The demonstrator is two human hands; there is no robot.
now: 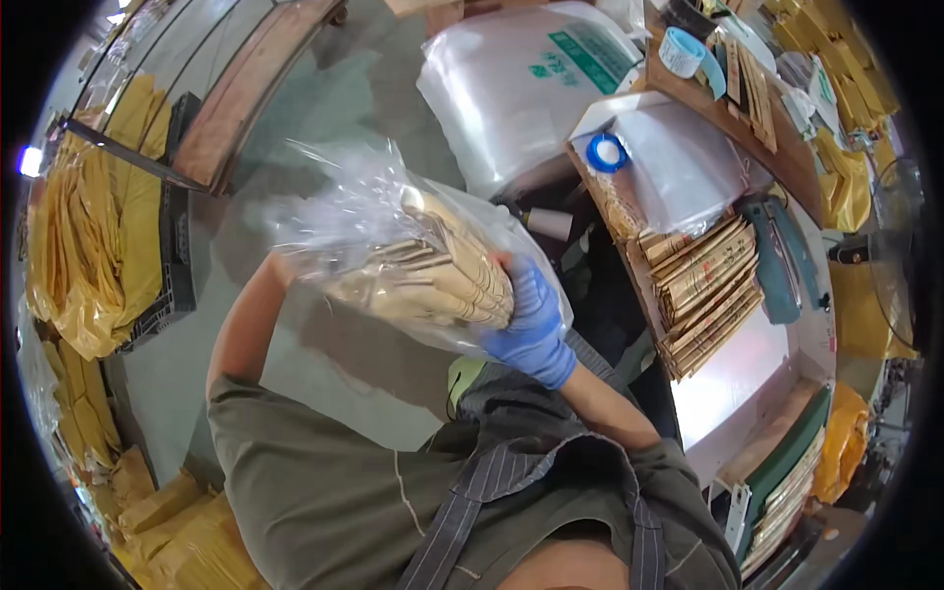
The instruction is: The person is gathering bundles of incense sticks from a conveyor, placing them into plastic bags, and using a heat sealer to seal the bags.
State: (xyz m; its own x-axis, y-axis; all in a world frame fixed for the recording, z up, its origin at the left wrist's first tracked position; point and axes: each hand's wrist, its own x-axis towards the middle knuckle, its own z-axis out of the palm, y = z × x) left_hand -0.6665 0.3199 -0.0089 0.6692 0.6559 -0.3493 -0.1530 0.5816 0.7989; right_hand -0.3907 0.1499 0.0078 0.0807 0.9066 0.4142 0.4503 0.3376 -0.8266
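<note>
A clear plastic bag is in front of me, its crinkled mouth up and to the left. Inside it, or partly so, lies a thick bundle of folded brown paper bags. My right hand, in a blue knit glove, is closed around the right end of the bundle. My left hand is at the left side of the plastic bag; crumpled film covers its fingers, so their grip is hidden.
To the right, a workbench box holds more brown paper bundles, clear plastic sheets and a blue-rimmed roll. A large plastic-wrapped package is ahead. Yellow sacks fill a black crate at left.
</note>
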